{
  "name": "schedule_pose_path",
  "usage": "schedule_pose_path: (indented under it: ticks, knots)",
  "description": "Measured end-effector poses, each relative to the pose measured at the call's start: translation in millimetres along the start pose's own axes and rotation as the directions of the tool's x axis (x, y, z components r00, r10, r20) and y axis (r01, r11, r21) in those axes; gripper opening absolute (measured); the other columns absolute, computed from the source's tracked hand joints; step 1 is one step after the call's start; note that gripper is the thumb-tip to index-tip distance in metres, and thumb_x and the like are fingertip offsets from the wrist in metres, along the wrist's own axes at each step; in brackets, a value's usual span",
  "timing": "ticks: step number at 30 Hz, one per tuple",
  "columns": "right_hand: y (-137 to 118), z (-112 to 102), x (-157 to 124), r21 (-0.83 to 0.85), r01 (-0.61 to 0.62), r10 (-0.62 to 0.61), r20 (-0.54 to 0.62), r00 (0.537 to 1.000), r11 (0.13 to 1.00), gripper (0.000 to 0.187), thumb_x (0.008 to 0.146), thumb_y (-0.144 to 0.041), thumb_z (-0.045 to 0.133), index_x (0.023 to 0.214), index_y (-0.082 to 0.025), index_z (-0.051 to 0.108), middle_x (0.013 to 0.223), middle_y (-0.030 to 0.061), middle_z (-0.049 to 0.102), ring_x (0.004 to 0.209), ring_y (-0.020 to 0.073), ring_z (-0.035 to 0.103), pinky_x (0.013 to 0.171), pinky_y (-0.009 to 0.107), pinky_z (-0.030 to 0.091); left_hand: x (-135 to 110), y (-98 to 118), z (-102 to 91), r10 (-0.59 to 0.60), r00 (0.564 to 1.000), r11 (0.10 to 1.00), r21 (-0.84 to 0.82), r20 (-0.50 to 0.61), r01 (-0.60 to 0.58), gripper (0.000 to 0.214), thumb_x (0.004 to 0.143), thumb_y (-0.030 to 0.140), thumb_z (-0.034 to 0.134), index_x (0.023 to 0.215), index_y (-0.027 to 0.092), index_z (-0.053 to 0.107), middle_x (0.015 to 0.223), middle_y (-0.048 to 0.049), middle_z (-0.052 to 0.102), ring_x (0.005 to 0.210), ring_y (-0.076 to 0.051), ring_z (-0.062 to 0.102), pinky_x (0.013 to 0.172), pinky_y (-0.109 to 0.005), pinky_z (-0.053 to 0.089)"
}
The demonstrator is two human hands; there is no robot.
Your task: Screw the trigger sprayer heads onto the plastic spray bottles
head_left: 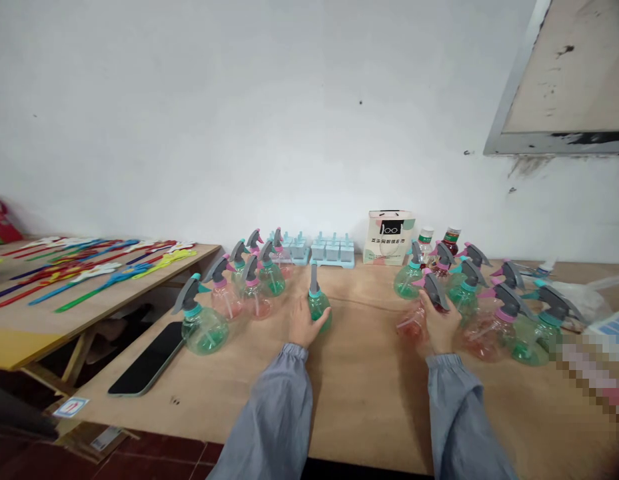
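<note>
A green spray bottle [319, 308] stands upright near the middle of a wooden table [362, 393], its long axis vertical. Its grey trigger head shows edge-on, so I cannot tell whether the nozzle faces the wall or the person. To its right is a pink spray bottle [410, 325], its grey head above the body and its pink nozzle aimed left; its exact tilt is unclear.

The person's left hand [302, 323] is curved partly closed around the green bottle, thumb along the right side, fingers on the left. The right hand [442, 323] is bent around the pink bottle's upper part, some fingers hidden behind it. Both forearms, in grey-blue sleeves [272, 417], reach forward across the near edge.

Bare wood lies between the two hands and in front of them. On the right, more bottles [489, 335] crowd just beside the right hand. On the left, a gap separates the green bottle from another bottle group [256, 307]. A phone [148, 359] lies by the table's left edge. Pale blue moulds [332, 252] and a printed carton [388, 239] stand near the wall [269, 133].
</note>
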State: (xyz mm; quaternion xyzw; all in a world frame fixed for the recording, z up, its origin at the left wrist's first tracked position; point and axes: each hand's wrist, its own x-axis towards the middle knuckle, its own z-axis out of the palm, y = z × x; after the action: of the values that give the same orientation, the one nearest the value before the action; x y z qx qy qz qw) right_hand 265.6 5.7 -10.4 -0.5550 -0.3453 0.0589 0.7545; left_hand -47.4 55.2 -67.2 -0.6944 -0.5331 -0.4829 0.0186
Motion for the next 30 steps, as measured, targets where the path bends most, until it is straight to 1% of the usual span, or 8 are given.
schedule_pose_path:
  ticks: [5, 8, 10, 12, 14, 18, 24, 30]
  knots:
    - [21, -8, 12, -0.102, 0.114, -0.104, 0.1, 0.99, 0.988, 0.062, 0.065, -0.054, 0.078, 0.112, -0.015, 0.069, 0.095, 0.0096, 0.073, 0.088, 0.0261, 0.067, 0.087, 0.044, 0.052, 1, -5, 1.7, 0.052, 0.999, 0.997, -0.05, -0.013, -0.052, 0.068, 0.082, 0.051, 0.063, 0.137, 0.016, 0.041, 0.119, -0.0171, 0.061, 0.116, -0.033, 0.06, 0.097, -0.049, 0.049]
    - [32, -8, 9, -0.102, 0.234, -0.226, 0.085, 0.97, 0.967, 0.069, 0.069, -0.051, 0.077, 0.126, -0.017, 0.058, 0.114, 0.0129, 0.068, 0.101, 0.0273, 0.065, 0.092, 0.047, 0.05, 2, -5, 0.8, 0.068, 0.998, 0.995, -0.078, -0.002, -0.068, 0.067, 0.083, 0.05, 0.063, 0.137, 0.016, 0.041, 0.122, -0.017, 0.06, 0.119, -0.032, 0.059, 0.099, -0.048, 0.048]
    - [37, -12, 4, -0.092, 0.352, -0.349, 0.041, 0.936, 0.932, 0.071, 0.071, -0.046, 0.077, 0.131, -0.017, 0.051, 0.123, 0.0147, 0.061, 0.11, 0.0274, 0.061, 0.097, 0.048, 0.048, 1, -5, 0.5, 0.054, 0.999, 0.996, -0.071, 0.002, -0.054, 0.069, 0.083, 0.051, 0.063, 0.137, 0.015, 0.04, 0.121, -0.0172, 0.06, 0.118, -0.032, 0.059, 0.099, -0.048, 0.049]
    - [43, -18, -2, -0.131, 0.465, -0.467, 0.013, 0.884, 0.876, 0.074, 0.071, -0.045, 0.077, 0.132, -0.016, 0.046, 0.125, 0.0151, 0.056, 0.114, 0.0285, 0.058, 0.098, 0.049, 0.047, 1, -4, 0.5, 0.037, 0.999, 0.997, -0.065, 0.004, -0.036, 0.07, 0.082, 0.052, 0.064, 0.137, 0.015, 0.041, 0.118, -0.017, 0.061, 0.117, -0.033, 0.06, 0.098, -0.048, 0.049]
    - [49, -24, -9, -0.22, 0.531, -0.533, 0.057, 0.844, 0.818, 0.075, 0.071, -0.046, 0.077, 0.132, -0.016, 0.045, 0.122, 0.0147, 0.054, 0.114, 0.03, 0.055, 0.097, 0.052, 0.046, 1, -3, 0.6, 0.024, 1.0, 0.997, -0.07, 0.005, -0.024, 0.069, 0.082, 0.051, 0.064, 0.136, 0.014, 0.041, 0.116, -0.0167, 0.062, 0.115, -0.032, 0.061, 0.097, -0.047, 0.05]
    - [61, -28, -21, -0.347, 0.559, -0.529, 0.186, 0.828, 0.753, 0.072, 0.076, -0.049, 0.07, 0.134, -0.013, 0.045, 0.121, 0.0175, 0.051, 0.117, 0.0329, 0.049, 0.1, 0.056, 0.042, 1, -1, 0.1, 0.02, 1.0, 0.997, -0.079, 0.009, -0.02, 0.067, 0.082, 0.051, 0.063, 0.135, 0.014, 0.042, 0.118, -0.0171, 0.061, 0.117, -0.032, 0.06, 0.097, -0.047, 0.049]
    - [72, -17, -15, -0.489, 0.451, -0.447, 0.133, 0.884, 0.747, 0.076, 0.083, -0.058, 0.059, 0.142, -0.014, 0.043, 0.124, 0.0207, 0.044, 0.116, 0.0371, 0.045, 0.098, 0.06, 0.038, 1, -2, 1.7, 0.011, 1.0, 0.998, -0.068, 0.016, -0.01, 0.069, 0.081, 0.051, 0.064, 0.135, 0.014, 0.041, 0.117, -0.0177, 0.062, 0.116, -0.033, 0.061, 0.096, -0.049, 0.05]
    - [86, -4, -1, -0.539, 0.445, -0.442, 0.145, 0.885, 0.715, 0.08, 0.086, -0.061, 0.053, 0.148, -0.014, 0.036, 0.126, 0.0215, 0.044, 0.115, 0.0369, 0.045, 0.098, 0.057, 0.039, 0, -2, 1.4, 0.022, 1.0, 0.997, -0.072, 0.004, -0.021, 0.066, 0.082, 0.051, 0.063, 0.133, 0.015, 0.043, 0.113, -0.0159, 0.063, 0.112, -0.033, 0.062, 0.093, -0.047, 0.051]
